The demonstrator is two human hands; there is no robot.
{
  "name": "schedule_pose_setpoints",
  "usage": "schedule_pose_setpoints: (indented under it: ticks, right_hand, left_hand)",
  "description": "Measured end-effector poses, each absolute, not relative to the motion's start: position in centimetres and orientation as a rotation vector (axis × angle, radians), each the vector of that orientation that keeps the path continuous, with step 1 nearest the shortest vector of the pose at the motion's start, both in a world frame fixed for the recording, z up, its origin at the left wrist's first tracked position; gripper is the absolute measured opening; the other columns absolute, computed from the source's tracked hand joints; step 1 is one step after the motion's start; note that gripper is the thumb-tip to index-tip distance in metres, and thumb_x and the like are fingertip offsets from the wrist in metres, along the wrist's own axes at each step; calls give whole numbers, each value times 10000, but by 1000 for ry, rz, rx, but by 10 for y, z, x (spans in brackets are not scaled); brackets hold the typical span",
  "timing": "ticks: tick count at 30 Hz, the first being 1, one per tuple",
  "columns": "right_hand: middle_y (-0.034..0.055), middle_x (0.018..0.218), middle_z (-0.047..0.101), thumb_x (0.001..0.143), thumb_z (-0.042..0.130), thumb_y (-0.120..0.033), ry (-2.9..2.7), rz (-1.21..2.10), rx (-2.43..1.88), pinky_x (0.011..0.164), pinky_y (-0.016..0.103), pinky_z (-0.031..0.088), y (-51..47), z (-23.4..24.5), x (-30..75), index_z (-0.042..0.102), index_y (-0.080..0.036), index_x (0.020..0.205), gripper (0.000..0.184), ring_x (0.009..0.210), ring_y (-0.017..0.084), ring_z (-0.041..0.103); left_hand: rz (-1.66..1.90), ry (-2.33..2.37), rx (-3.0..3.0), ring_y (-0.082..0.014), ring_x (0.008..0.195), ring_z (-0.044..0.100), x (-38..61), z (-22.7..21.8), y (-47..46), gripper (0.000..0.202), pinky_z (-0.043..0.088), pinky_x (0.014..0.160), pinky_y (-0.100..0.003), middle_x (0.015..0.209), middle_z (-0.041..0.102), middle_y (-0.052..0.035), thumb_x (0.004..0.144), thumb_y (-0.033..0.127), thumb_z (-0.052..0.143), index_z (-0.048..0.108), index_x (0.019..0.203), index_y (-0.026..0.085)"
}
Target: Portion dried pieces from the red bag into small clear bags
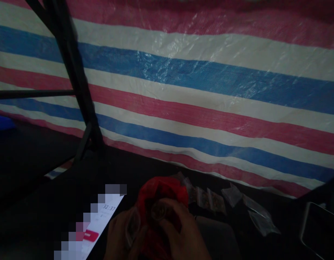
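In the head view, a red bag stands with its mouth open at the bottom middle. My left hand is closed at the bag's left side, with a small clear plastic bag held in its fingers. My right hand reaches over the mouth of the red bag, thumb and fingers pinched around a small round thing. Dim light hides what that round thing is. Dark shadow covers the inside of the red bag.
Small filled plastic bags lie right of the red bag, with flat clear bags beyond. A lit phone screen is at left. A grey-rimmed container sits far right. A dark metal frame stands before a striped tarp.
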State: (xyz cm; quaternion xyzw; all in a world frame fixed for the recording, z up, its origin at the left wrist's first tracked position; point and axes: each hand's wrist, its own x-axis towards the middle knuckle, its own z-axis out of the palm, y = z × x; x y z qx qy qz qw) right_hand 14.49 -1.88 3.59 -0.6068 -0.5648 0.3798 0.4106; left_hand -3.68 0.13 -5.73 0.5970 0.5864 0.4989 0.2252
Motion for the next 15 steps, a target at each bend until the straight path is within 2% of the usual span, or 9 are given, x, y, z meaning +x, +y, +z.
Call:
schedule_pose_setpoints:
  ticks: [2,4,8,12,15]
  right_hand:
    - [29,1269,758,862,650,-87,-1459,952,-1471,1086,351,526,-21,44,140,765,-317,1234,452,1221,237,695]
    - [26,1254,748,841,666,-70,-1568,968,-1405,1066,327,533,-22,50,137,770,-323,1233,478,1204,226,697]
    - [25,1261,691,807,622,-26,-1720,1040,-1383,1040,282,544,-21,54,135,763,-340,1273,579,1171,198,700]
    - [29,1316,667,747,577,34,-1730,1011,-1430,1074,288,534,-20,53,129,735,-329,1305,684,1229,204,681]
    - [30,1243,714,690,559,100,-1668,916,-1472,1065,296,537,-20,54,120,755,-274,1186,651,1193,204,698]
  left_hand:
    - [1313,1592,1744,-312,981,779,-45,-60,6,305,669,824,-418,1063,830,-58,825,432,757,746,1095,291]
    - [1232,1565,1890,-318,935,767,-51,-66,10,276,646,839,-436,1015,837,-64,804,432,750,765,1038,287]
    - [1183,1546,2098,-311,965,743,-53,-71,9,325,614,845,-428,1061,825,-65,801,350,725,760,1119,296]
    - [1332,1533,2135,-286,939,731,-49,-64,3,303,608,802,-402,1030,803,-63,839,304,676,750,1133,290]
    - [1360,1492,2049,-282,939,722,-44,-54,0,264,603,802,-398,1023,798,-60,848,331,675,756,1096,285]
